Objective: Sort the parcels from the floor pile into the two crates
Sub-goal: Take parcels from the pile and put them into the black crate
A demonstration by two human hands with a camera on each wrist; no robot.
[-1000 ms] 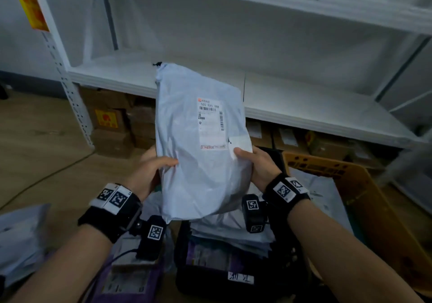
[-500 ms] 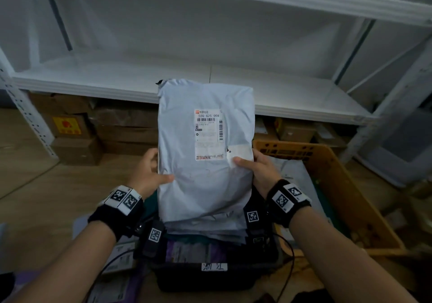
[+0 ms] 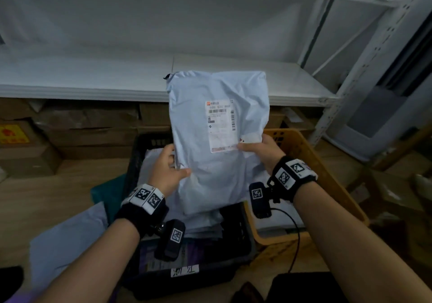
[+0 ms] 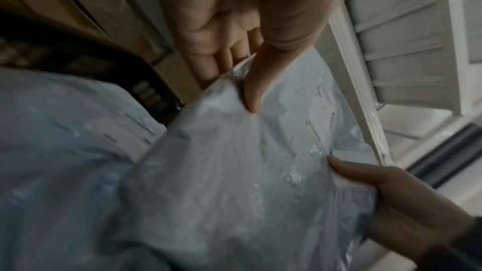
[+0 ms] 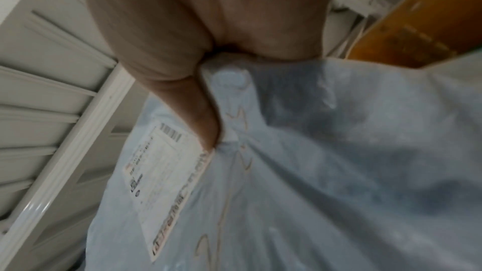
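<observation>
A pale grey plastic mailer parcel (image 3: pixel 217 139) with a white shipping label (image 3: pixel 219 125) is held upright over the crates. My left hand (image 3: pixel 168 169) grips its left edge, thumb on the front. My right hand (image 3: pixel 259 148) pinches its right edge beside the label. The left wrist view shows the parcel (image 4: pixel 234 172) under my left thumb (image 4: pixel 254 90). The right wrist view shows the parcel (image 5: pixel 313 172) and its label (image 5: pixel 161 172) by my right thumb (image 5: pixel 206 127). Below stand a black crate (image 3: pixel 138 162) with several parcels inside and an orange crate (image 3: pixel 327 174).
A white metal shelf (image 3: pixel 93 78) runs behind, with cardboard boxes (image 3: pixel 88 127) stacked under it. A grey mailer (image 3: pixel 65 244) and a teal one (image 3: pixel 107 195) lie on the wooden floor at left. A shelf upright (image 3: pixel 364 73) rises at right.
The view has swung right and both hands have carried the parcel right, so it now hangs over the black crate's far side near the orange crate. Both grips are unchanged.
</observation>
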